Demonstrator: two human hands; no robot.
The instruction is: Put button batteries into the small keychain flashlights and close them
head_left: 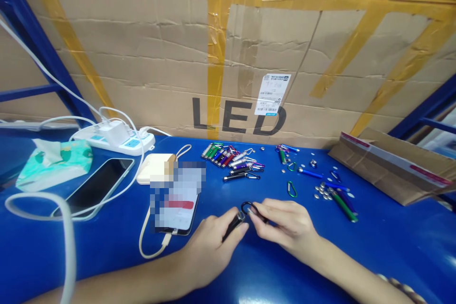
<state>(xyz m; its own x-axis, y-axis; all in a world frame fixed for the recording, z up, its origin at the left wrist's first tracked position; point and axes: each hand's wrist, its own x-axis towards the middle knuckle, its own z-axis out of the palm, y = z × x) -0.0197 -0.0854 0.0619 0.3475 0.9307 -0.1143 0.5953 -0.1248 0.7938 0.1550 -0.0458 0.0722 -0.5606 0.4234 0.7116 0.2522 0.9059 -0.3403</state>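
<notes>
My left hand point(210, 247) is closed round a small black keychain flashlight point(233, 224), tilted up to the right. My right hand point(285, 228) pinches a black carabiner clip point(249, 209) at the flashlight's end. Both hands rest low over the blue table point(374, 247). Behind them lies a row of coloured mini flashlights point(231, 157) with clips.
A phone point(178, 199) on a cable lies left of my hands, beside a second phone point(96, 187), a power bank point(155, 168), a power strip point(117, 140) and a tissue pack point(53, 161). Loose flashlight parts and button cells point(326, 190) lie right, near a cardboard box point(392, 166).
</notes>
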